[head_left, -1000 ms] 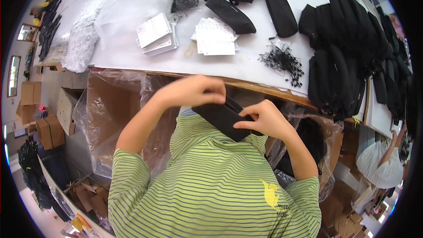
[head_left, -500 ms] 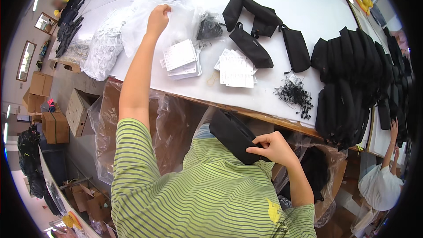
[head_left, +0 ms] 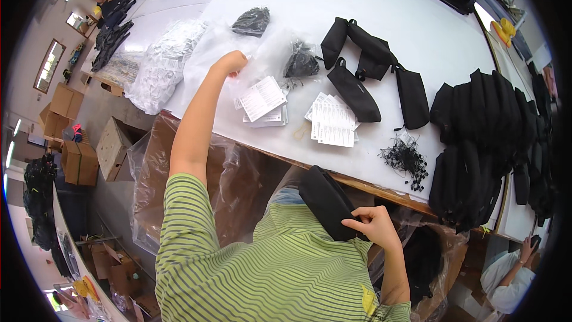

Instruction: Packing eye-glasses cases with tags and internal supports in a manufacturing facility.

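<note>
My left hand reaches over the table, its fingers curled closed above a thin clear plastic bag. Whatever its fingertips hold, if anything, is hidden. Close to my body, my right hand grips one end of a black zippered pouch, which slants over my lap at the table edge. Just beyond my left hand lies a bag of small black parts, with a second such bag to its right. A stack of white printed cards sits nearer to me, beside another white card stack.
Several black pouches lie on the white table. At right are a heap of small black cords and a large pile of black pouches. Plastic-lined cartons stand under the wooden table edge. A co-worker is at far right.
The whole view has shifted, so the table sits lower in it. My left hand has drawn slightly nearer to me over the plastic. My right hand still grips the pouch.
</note>
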A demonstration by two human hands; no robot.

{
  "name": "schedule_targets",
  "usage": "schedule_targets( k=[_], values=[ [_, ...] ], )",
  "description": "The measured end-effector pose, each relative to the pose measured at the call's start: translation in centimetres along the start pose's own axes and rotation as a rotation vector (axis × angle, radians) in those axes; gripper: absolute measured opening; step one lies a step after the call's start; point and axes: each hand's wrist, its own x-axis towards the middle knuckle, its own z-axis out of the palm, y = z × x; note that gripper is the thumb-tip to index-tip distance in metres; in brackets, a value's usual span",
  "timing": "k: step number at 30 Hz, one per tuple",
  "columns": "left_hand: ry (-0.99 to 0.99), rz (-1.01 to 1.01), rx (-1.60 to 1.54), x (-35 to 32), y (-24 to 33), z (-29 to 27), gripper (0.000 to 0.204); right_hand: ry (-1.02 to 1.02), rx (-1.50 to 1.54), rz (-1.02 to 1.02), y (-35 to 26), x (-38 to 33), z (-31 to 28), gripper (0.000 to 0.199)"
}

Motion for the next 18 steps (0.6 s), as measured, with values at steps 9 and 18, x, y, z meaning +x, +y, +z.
schedule_targets(
  k=[9,18],
  values=[
    [0.151,0.517,-0.323,7.3,-0.6,4.3,0.030,0.013,0.023,-0.006,-1.1,0.1,0.0,0.026],
    [0.574,0.418,-0.017,8.6,1.9,7.0,0.029,0.076,0.066,0.055,0.2,-0.1,0.6,0.029]
  ],
)
